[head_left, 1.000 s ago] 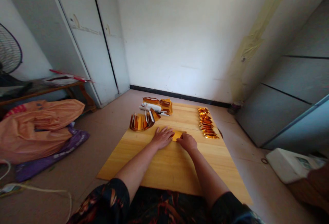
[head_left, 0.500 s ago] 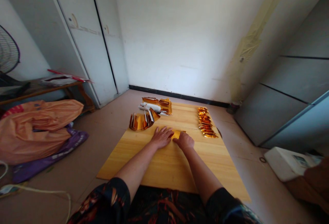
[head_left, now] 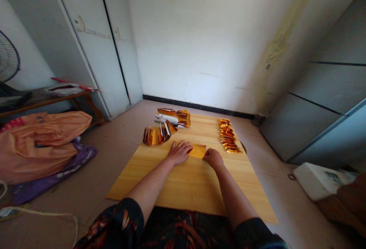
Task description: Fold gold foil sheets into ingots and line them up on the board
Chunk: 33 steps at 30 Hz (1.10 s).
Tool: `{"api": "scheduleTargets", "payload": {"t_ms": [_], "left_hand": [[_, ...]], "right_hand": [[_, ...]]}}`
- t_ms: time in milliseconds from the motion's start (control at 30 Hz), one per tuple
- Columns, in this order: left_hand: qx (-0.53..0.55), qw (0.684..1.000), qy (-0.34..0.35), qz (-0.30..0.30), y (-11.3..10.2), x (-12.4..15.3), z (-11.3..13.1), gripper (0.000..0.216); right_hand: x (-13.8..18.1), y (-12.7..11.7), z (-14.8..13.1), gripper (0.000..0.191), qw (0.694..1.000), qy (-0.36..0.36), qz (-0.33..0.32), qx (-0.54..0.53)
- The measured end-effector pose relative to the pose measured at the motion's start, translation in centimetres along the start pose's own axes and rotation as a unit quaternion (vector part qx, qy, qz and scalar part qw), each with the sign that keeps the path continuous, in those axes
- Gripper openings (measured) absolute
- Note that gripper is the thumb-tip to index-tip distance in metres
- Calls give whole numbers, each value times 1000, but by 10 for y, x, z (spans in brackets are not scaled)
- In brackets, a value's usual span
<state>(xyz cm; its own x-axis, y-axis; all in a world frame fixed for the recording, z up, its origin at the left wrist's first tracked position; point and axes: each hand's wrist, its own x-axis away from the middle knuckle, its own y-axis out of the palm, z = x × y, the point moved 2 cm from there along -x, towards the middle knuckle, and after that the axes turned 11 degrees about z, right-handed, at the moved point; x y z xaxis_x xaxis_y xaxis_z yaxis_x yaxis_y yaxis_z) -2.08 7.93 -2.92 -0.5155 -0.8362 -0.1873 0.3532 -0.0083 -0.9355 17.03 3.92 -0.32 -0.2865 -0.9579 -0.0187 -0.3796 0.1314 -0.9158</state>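
Note:
A gold paper sheet point(head_left: 198, 151) lies flat on the wooden board point(head_left: 188, 180) between my hands. My left hand point(head_left: 179, 152) rests on the sheet's left edge with its fingers stretched flat. At the sheet's right corner sits my right hand point(head_left: 213, 158), fingers curled and pressed down on the paper's edge. A row of folded gold pieces point(head_left: 228, 136) lies along the board's far right. Curled gold sheets point(head_left: 156, 134) and a stack of gold paper point(head_left: 175, 117) sit at the board's far left.
The board lies on a tiled floor. An orange plastic bag point(head_left: 40, 140) on purple cloth is at the left, beneath a low wooden bench point(head_left: 51, 98). A white box point(head_left: 318, 182) is at the right. White cabinet doors and a wall stand behind.
My right hand has slid to the right along the gold sheet, uncovering more of it. My left hand has stayed in place.

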Motion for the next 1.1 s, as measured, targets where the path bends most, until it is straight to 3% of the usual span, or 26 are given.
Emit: {"api": "scheduleTargets", "payload": {"t_ms": [133, 233, 333, 467, 767, 1100], "left_hand": [[-1, 1000, 5, 9, 1, 2, -1, 47], [-3, 1000, 8, 14, 0, 4, 1, 48], [-3, 1000, 10, 17, -4, 5, 4, 47], [0, 1000, 2, 19, -7, 5, 5, 43], [9, 1000, 11, 27, -5, 6, 2, 53], [7, 997, 13, 73, -4, 6, 1, 40]], "right_hand": [[2, -6, 8, 15, 1000, -5, 10, 12], [8, -10, 9, 18, 998, -25, 54, 15], [14, -8, 4, 23, 984, -139, 107, -6], [17, 1, -2, 16, 957, -280, 78, 2], [14, 0, -2, 19, 951, -304, 49, 17], [9, 3, 2, 17, 955, -294, 32, -5]]}}
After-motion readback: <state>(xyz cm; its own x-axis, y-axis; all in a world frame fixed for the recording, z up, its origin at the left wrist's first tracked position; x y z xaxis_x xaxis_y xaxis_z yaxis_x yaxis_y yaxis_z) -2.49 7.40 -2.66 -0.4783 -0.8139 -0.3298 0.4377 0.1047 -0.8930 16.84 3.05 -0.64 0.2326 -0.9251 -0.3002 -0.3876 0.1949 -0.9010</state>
